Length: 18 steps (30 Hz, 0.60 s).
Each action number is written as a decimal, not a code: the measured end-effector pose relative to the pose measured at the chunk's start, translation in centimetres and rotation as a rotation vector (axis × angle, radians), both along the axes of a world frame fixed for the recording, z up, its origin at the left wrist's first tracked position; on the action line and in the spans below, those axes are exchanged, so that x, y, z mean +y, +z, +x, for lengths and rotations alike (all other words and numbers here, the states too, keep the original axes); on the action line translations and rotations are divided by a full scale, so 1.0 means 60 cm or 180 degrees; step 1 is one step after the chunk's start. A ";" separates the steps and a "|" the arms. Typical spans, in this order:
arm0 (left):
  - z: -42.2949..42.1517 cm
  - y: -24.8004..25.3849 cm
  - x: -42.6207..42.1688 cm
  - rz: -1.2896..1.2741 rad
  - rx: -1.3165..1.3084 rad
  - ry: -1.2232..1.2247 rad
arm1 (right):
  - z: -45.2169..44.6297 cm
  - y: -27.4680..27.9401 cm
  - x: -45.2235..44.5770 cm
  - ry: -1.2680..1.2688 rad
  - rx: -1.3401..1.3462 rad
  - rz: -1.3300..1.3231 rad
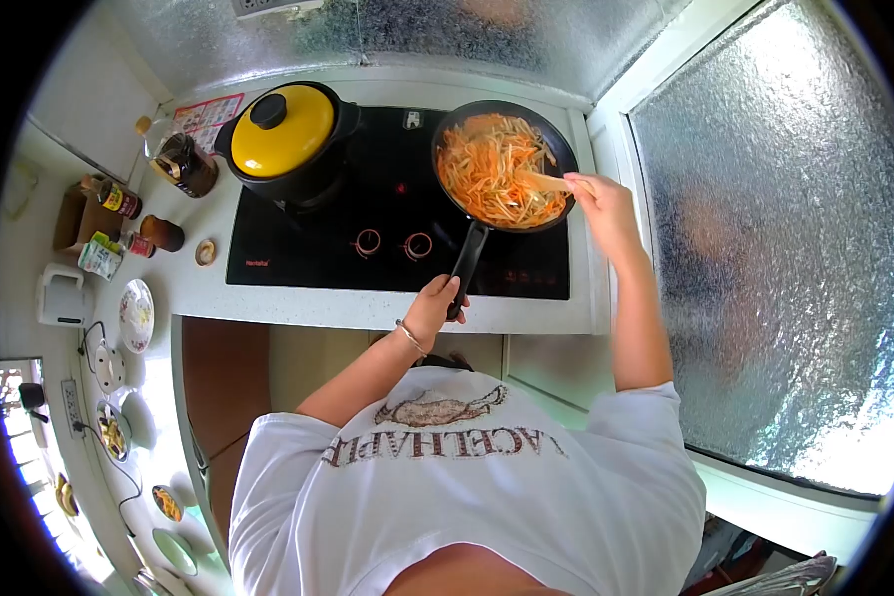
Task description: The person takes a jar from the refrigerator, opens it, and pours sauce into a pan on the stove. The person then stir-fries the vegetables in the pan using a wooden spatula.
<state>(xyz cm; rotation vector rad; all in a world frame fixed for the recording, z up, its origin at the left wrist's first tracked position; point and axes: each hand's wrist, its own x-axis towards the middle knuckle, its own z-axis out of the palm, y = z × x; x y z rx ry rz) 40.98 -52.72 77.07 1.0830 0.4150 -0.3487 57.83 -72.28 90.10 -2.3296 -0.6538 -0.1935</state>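
Observation:
My left hand (435, 308) is wrapped round the black handle of a frying pan (474, 238), which sits on the right side of the black cooktop (387, 273). Shredded orange and pale vegetables (487, 164) fill much of the pan. In my right hand (606, 204) is a wooden spatula (541, 182), held at the pan's right rim. Its tip rests among the shreds and is partly hidden by them.
A black pot with a yellow lid (286, 129) occupies the cooktop's left side. Left of it are a bottle of dark liquid (184, 164), jars (162, 233) and a floral plate (136, 316). A textured glass panel (775, 248) borders the right.

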 end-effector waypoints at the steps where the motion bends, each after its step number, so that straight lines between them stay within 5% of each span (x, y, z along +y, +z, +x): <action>1: -0.001 -0.001 0.000 -0.0030 0.0002 0.0014 | -0.010 0.016 -0.004 0.0163 0.0199 -0.0187; 6: -0.001 0.004 -0.001 0.0049 0.0014 -0.0001 | 0.024 -0.045 0.011 0.0531 0.0020 -0.0455; 11: -0.001 0.001 0.000 0.0063 -0.0023 -0.0002 | 0.031 -0.038 0.027 -0.0166 0.0097 0.0482; 16: -0.003 0.004 -0.001 0.0050 -0.0013 -0.0005 | 0.041 -0.030 0.105 -0.0413 0.0053 0.0570; 18: -0.001 0.003 -0.001 0.0080 -0.0014 -0.0017 | 0.068 -0.047 0.135 -0.0388 0.0624 0.1365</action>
